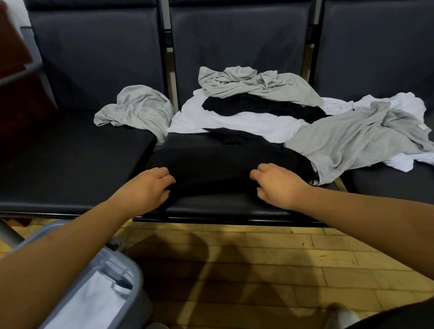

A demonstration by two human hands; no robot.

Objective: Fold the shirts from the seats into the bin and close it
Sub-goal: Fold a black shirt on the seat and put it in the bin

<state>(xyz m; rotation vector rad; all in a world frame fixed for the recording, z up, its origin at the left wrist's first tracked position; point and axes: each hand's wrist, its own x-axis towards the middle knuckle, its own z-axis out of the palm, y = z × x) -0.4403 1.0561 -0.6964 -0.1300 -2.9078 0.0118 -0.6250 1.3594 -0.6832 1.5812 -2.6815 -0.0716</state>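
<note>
A black shirt [216, 168] lies spread flat on the front of the middle seat. My left hand [147, 189] grips its near left edge with curled fingers. My right hand [277, 184] grips its near right edge the same way. Behind it lies a pile of loose shirts: a white one [234, 121], a black one [260, 105] and a grey one [252, 84] on top. Another grey shirt [354, 136] spreads onto the right seat. A crumpled grey shirt [139, 109] sits on the left seat. The grey bin [131, 275] stands open at lower left with white fabric [88, 309] inside.
Three dark padded seats [69, 158] stand in a row with backrests behind. A white shirt [404, 104] lies under the grey one at right. Wooden floor [240, 262] runs in front of the seats. My shoes [340, 317] show at the bottom edge.
</note>
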